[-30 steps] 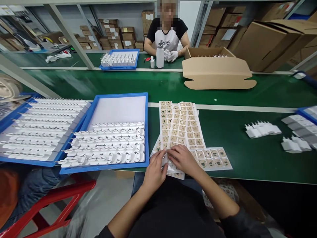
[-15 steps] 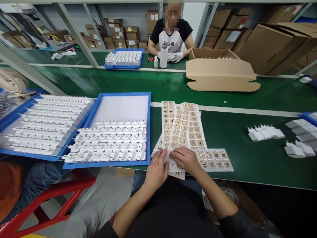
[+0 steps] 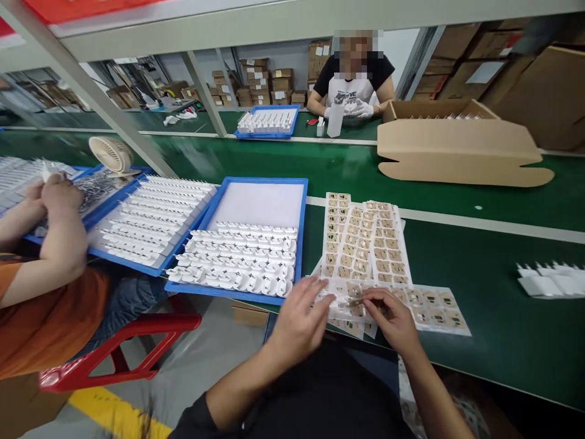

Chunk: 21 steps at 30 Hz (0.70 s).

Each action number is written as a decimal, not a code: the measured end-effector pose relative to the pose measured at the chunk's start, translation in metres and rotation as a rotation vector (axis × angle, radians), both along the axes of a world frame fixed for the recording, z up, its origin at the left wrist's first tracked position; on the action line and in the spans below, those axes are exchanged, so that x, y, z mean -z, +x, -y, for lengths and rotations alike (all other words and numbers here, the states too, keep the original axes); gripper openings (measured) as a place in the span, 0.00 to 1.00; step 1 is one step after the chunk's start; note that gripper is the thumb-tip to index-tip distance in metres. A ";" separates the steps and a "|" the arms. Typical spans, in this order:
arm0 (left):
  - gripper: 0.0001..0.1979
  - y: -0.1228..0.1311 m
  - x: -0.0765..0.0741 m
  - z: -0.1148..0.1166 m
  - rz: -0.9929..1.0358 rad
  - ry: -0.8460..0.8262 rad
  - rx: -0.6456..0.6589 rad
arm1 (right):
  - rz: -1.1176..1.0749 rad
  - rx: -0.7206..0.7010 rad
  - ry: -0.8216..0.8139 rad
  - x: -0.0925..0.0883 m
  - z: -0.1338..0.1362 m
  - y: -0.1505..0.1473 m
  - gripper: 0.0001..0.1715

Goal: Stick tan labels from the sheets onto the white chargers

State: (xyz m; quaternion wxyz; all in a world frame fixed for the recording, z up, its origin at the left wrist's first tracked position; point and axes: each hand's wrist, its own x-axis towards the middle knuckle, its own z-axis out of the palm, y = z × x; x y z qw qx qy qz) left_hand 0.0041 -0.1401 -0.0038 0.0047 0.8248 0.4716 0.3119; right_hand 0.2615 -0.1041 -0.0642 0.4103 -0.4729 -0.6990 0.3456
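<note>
Several white sheets of small tan stickers [image 3: 365,244] lie fanned out on the green table near its front edge. My left hand [image 3: 301,317] rests with fingers spread on the nearest sheet, pressing it down. My right hand [image 3: 393,317] is pinched on a small tan sticker [image 3: 354,301] that is lifting off that sheet. To the left a blue tray [image 3: 256,201] holds rows of white plug adapters [image 3: 242,259] in its front half.
A second blue tray of white adapters [image 3: 150,213] sits farther left, beside a person in orange [image 3: 46,268] and a small fan [image 3: 112,155]. Loose adapters [image 3: 551,280] lie at the right. An open cardboard box [image 3: 457,146], another blue tray [image 3: 269,122] and a gloved person [image 3: 354,85] are across the belt.
The view has swung left, bringing the person in orange and the fan into sight. My right hand has moved right and pinched a sticker; my left hand's fingers have spread on the sheet.
</note>
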 end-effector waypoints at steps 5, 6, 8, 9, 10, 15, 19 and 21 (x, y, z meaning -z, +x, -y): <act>0.11 -0.063 -0.028 -0.006 -0.268 -0.068 -0.158 | -0.041 0.065 0.014 0.007 0.003 0.001 0.04; 0.11 -0.070 -0.028 -0.007 -0.305 -0.095 -0.134 | -0.039 0.069 0.019 0.008 0.004 0.001 0.04; 0.12 -0.080 -0.028 -0.009 -0.341 -0.146 -0.070 | -0.026 0.074 0.026 0.010 0.006 0.002 0.04; 0.14 -0.082 -0.028 -0.010 -0.340 -0.167 -0.044 | -0.020 0.081 0.030 0.011 0.006 0.003 0.04; 0.16 -0.084 -0.030 -0.012 -0.326 -0.182 -0.022 | -0.014 0.088 0.031 0.012 0.007 0.003 0.05; 0.19 -0.086 -0.058 -0.060 -0.218 -0.196 -0.071 | -0.013 0.103 0.042 0.010 0.007 0.003 0.06; 0.27 -0.070 -0.080 -0.130 -0.497 -0.476 -0.157 | 0.013 0.102 0.060 0.005 0.008 0.001 0.06; 0.30 -0.055 -0.082 -0.159 -0.584 -0.588 -0.170 | 0.026 0.111 0.067 0.004 0.008 0.000 0.07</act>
